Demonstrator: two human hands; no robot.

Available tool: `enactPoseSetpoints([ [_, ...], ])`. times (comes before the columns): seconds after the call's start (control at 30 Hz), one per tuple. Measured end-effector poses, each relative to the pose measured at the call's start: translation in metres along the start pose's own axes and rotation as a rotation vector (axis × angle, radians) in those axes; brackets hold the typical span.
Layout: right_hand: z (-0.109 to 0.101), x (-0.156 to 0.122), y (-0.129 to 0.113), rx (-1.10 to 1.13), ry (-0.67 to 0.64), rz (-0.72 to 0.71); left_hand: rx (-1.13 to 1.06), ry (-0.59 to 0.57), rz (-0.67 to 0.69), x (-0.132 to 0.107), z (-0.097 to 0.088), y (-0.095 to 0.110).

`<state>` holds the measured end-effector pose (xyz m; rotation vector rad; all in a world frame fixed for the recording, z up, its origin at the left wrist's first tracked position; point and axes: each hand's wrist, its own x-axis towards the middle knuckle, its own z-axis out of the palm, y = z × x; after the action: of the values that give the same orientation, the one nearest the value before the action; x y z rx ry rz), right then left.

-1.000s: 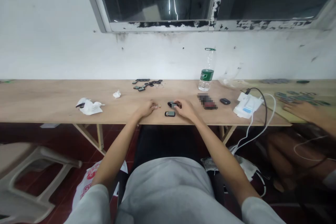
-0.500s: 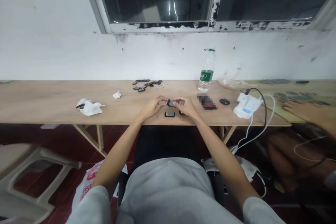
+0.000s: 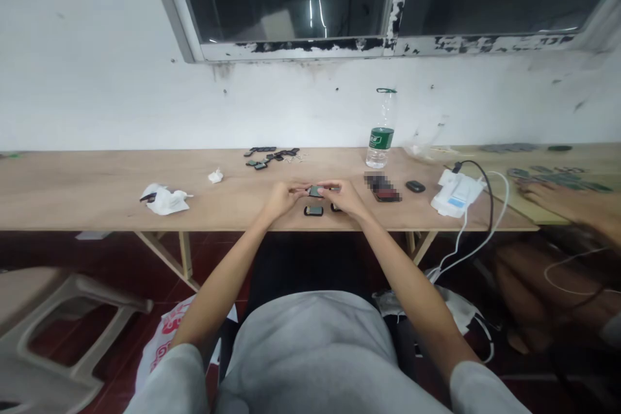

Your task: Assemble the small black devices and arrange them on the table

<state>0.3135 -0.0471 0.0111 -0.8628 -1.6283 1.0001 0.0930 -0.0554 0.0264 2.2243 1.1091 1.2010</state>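
A small flat piece with a grey-green face (image 3: 315, 191) is held just above the table between my two hands. My left hand (image 3: 284, 199) pinches its left end, fingers closed. From the other side, the thumb and fingers of my right hand (image 3: 343, 197) close on its right end. On the table below lies a similar black-rimmed piece with a grey-green face (image 3: 314, 211). Another dark piece (image 3: 334, 207) is mostly covered by my right hand.
Several dark pieces (image 3: 272, 156) lie towards the wall. A water bottle (image 3: 380, 139), a phone (image 3: 382, 187), a black oval case (image 3: 415, 187) and a white power strip with cables (image 3: 453, 194) stand rightward. Crumpled tissues (image 3: 169, 200) lie left. A co-worker's hand (image 3: 548, 197) is far right.
My left hand's fingers have closed in on the left end of the held piece, which now sits flatter between both hands. The pieces on the table have not moved.
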Motion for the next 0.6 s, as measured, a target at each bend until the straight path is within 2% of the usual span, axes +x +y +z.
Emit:
enactPoseSetpoints([
  [0.13,0.0,0.0,0.001,-0.02,-0.036,-0.024,-0.258,0.01,-0.168,0.001,0.004,-0.01],
  [0.27,0.001,0.0,0.001,-0.085,-0.07,-0.027,-0.36,0.01,-0.226,0.001,0.004,-0.013],
  [0.4,0.003,0.0,0.002,-0.097,-0.058,-0.058,-0.204,-0.054,-0.114,0.0,0.005,-0.005],
  [0.5,0.004,0.002,0.004,-0.122,-0.029,-0.064,-0.033,-0.024,-0.011,0.0,0.009,-0.002],
  [0.6,0.0,0.004,0.007,-0.243,0.044,-0.058,0.086,-0.002,0.001,0.0,0.014,-0.007],
])
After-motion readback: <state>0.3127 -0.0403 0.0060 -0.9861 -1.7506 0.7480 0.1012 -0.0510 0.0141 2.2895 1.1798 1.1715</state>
